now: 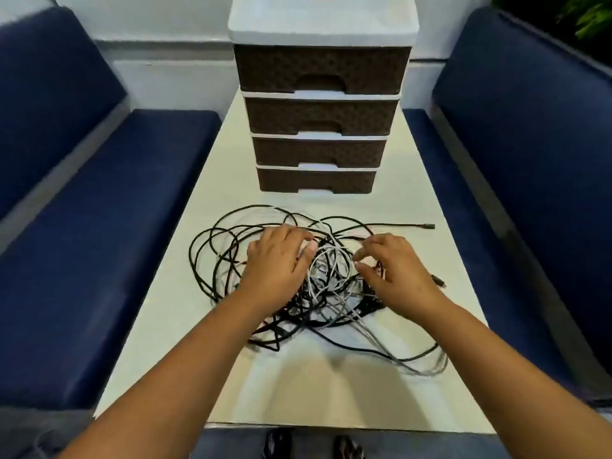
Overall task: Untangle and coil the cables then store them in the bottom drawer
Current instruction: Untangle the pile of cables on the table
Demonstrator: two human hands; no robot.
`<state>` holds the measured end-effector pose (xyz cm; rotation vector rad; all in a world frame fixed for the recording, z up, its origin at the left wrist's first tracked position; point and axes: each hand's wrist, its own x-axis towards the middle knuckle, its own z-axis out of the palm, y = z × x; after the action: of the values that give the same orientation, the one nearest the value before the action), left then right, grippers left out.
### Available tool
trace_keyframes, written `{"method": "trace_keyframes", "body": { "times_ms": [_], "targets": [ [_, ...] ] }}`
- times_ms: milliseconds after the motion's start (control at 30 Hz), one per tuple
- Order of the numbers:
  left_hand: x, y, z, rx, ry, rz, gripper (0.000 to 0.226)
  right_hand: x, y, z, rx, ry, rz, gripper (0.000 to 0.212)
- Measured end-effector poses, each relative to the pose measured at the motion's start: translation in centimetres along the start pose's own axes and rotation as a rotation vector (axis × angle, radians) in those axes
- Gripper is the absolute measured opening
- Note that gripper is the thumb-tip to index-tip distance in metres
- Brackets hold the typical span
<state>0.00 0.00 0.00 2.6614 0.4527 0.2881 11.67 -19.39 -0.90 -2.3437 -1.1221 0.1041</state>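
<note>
Tangled black and grey cables (318, 279) lie mid-frame on the pale desk (397, 392), below the closed bottom drawer (316, 180) of a four-drawer unit (321, 21). The left hand (276, 260) rests on the pile, fingers curled into the strands; the right hand (394, 270) pinches a grey strand between thumb and forefinger. Blue benches (99, 226) flank both sides.

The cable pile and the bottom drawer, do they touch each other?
Apart. The head view shows a strip of bare table between the cable pile and the bottom drawer.
</note>
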Motion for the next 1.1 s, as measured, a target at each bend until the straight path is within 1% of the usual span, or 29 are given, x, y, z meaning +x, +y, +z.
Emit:
{"method": "trace_keyframes", "body": {
  "times_ms": [67,167,333,467,600,700,800,867,1000,1067,1100],
  "targets": [
    [-1.0,0.0,0.7,0.003,-0.057,0.039,0.053,-0.9,0.6,0.1,0.062,-0.032,0.035,0.011],
    [-3.3,-0.4,2.2,-0.017,-0.122,0.055,0.046,-2.6,1.5,0.3,0.101,-0.129,0.089,0.011],
    [-5.5,-0.1,3.6,0.046,-0.111,0.143,0.036,-4.1,3.2,1.0,0.035,-0.171,0.153,0.015],
    [-5.9,-0.2,5.0,0.12,-0.122,0.158,0.038,-5.0,3.7,1.9,-0.056,-0.194,0.072,0.024],
    [-5.7,0.0,5.4,0.156,-0.092,0.141,0.035,-5.1,4.0,1.9,-0.094,-0.159,0.047,0.02],
    [-5.8,0.0,5.5,0.104,-0.054,0.142,0.031,-4.9,4.2,1.5,-0.09,-0.257,0.035,0.014],
    [-5.8,-0.5,4.8,-0.086,-0.021,0.127,0.03,-4.8,4.3,0.9,-0.107,-0.325,0.044,0.013],
    [-5.9,-1.0,3.8,-0.147,0.008,0.119,0.028,-4.9,4.2,0.7,-0.081,-0.295,0.055,0.015],
    [-7.1,-2.3,2.0,-0.067,0.051,0.082,0.035,-5.2,1.9,1.0,0.092,-0.128,0.018,0.006],
    [-7.9,-2.9,1.5,0.023,0.001,0.056,0.044,-5.5,-0.1,1.5,0.144,-0.147,-0.049,0.006],
    [-8.3,-3.3,1.3,0.078,-0.041,0.06,0.05,-5.6,-1.1,1.9,0.117,-0.177,-0.113,0.012]
  ]
}}
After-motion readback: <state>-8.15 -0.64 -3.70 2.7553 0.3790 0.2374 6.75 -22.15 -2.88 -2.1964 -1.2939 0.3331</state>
